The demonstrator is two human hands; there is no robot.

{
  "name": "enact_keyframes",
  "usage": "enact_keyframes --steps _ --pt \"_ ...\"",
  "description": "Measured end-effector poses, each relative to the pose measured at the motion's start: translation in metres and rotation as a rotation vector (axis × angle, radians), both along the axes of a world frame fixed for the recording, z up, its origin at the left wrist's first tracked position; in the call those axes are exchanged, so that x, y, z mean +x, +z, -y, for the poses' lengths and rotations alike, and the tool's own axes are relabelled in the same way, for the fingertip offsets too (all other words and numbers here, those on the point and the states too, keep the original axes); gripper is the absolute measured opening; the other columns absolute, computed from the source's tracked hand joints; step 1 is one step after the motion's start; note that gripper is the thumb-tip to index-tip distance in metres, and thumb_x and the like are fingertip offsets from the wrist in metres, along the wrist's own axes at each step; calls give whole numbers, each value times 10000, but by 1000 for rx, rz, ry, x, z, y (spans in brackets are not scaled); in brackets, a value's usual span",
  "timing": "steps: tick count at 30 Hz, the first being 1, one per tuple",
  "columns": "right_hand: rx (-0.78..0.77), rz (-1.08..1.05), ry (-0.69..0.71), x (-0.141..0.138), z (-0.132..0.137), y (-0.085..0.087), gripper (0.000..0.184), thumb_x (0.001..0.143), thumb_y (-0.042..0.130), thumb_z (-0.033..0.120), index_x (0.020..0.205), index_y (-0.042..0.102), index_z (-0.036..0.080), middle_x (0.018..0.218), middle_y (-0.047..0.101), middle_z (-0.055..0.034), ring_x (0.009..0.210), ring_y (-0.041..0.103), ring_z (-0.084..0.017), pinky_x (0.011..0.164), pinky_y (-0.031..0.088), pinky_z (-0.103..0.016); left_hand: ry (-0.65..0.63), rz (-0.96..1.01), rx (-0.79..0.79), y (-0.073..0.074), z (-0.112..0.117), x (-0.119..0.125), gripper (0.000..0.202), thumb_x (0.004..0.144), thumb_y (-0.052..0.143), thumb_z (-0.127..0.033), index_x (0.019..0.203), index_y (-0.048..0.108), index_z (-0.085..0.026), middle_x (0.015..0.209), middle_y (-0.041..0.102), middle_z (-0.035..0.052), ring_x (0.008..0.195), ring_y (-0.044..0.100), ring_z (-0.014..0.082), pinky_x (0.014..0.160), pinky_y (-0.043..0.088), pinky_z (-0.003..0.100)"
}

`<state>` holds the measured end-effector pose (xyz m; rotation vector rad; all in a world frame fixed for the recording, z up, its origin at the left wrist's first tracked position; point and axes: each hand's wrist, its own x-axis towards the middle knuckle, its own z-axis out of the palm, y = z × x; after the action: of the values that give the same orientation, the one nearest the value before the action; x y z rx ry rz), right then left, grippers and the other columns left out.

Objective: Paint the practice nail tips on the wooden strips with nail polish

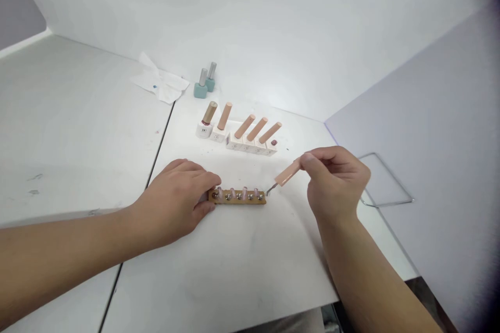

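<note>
My left hand (182, 200) grips the left end of a narrow wooden nail tip stand (238, 201) between thumb and fingers. Along the stand sit several glossy pinkish nail tips (245, 193) on small metal holders. In my right hand (336, 179) is a nail polish brush (288, 173), pinched by its peach cap, with the bristles pointing down and left. Its tip is at the stand's right end; whether it touches a nail tip I cannot tell. Behind the stand, an uncapped white polish bottle (272, 149) with a pink neck ends the bottle row.
Several white bottles with peach caps (245, 127) and one with a gold cap (210, 113) stand behind the stand. Two teal bottles (200, 90) and a crumpled tissue (164, 85) lie farther back. A bent metal wire frame (394, 201) is at right, near the wall.
</note>
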<state>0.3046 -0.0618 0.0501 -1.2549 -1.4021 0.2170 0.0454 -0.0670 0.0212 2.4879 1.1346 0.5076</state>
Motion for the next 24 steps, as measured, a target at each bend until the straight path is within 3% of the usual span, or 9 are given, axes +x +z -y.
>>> enact_keyframes --steps 6,16,24 --pt "76 -138 -221 22 -20 -1 86 699 682 272 706 644 195 606 573 27 604 562 -142 618 530 -366 5 21 -17 -1 1 -1 135 802 542 -196 922 598 -219 887 670 18 906 577 218 893 416 414" --pt "136 -28 -355 22 -50 2 101 711 678 275 724 664 176 658 617 5 600 545 -115 589 465 -291 5 23 -35 2 1 -1 133 801 537 -183 916 597 -215 880 663 24 900 570 222 892 415 420" --pt "67 78 -369 17 -54 -1 115 741 647 292 737 665 179 687 640 -5 618 566 -118 574 455 -270 11 40 -32 2 3 -1 134 802 530 -177 912 597 -214 905 671 31 920 580 230 878 427 416"
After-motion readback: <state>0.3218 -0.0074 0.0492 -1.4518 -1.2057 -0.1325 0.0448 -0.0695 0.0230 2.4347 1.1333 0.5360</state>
